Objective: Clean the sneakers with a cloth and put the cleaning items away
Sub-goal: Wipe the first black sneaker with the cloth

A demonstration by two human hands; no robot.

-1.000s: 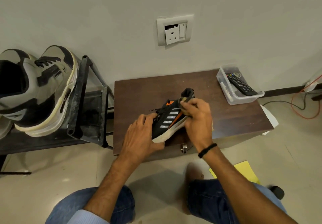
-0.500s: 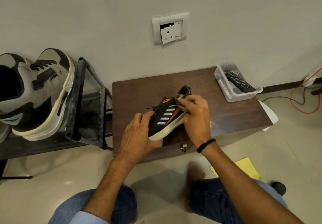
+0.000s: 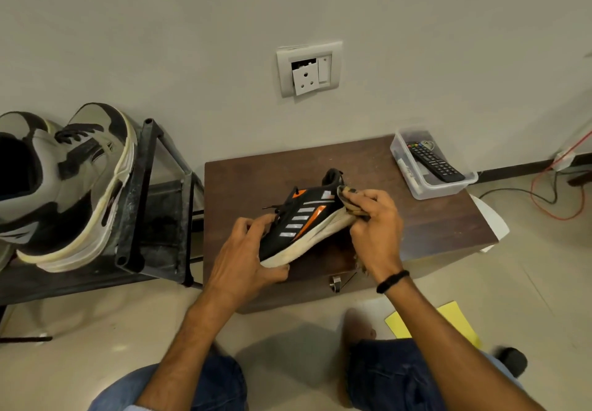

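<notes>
Head view is showing the left hand [image 3: 243, 250] curling round the toe of a black and orange sneaker [image 3: 301, 225], thumb under the sole, holding it tilted over the bench [image 3: 256, 183]; the right hand [image 3: 376, 228] is pinching a brownish cloth [image 3: 347, 194] against the heel end; the sneaker is looking light, its upper probably soft and its pale sole firmer, so toe and midsole are seeming the steadier grips; the cloth is bunching limply; a clear tub [image 3: 426, 191] with a remote [image 3: 432, 161] is sitting at the bench's far right corner, well apart; grey sneakers [image 3: 73, 186] are resting on a rack [image 3: 141, 193] to the left; nothing is blocking the wiping
</notes>
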